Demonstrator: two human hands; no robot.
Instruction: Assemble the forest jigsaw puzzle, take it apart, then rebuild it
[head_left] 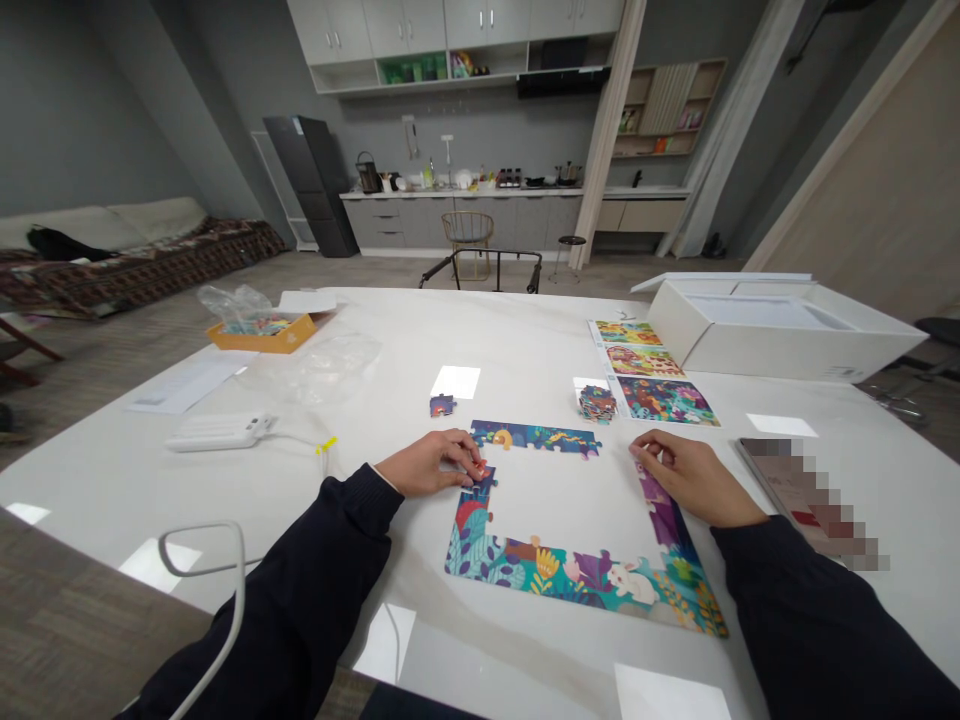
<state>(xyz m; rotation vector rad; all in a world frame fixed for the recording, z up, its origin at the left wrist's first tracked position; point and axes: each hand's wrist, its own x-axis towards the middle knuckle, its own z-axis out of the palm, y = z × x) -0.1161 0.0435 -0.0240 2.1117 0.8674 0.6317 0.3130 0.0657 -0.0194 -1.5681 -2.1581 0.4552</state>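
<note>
A partly joined jigsaw puzzle (577, 570) lies on the white table as a colourful border around a bare middle. My left hand (435, 462) is at its upper left corner, fingers closed on a small puzzle piece (481, 467) with orange-red on it. Along the top runs a dark blue strip of joined pieces (536, 437). My right hand (690, 478) rests by the upper end of the purple right side (664, 520), fingers curled together; whatever is between the fingertips is hidden. Beyond the puzzle are a loose piece stack (442, 405) and a larger pile of pieces (598, 403).
Picture sheets (664, 400) and a white box (787, 335) occupy the right side. A phone (795, 500) lies beside my right forearm. On the left are a power bank (217, 432) with a cable, clear plastic wrap (330, 365) and an orange tray (262, 340).
</note>
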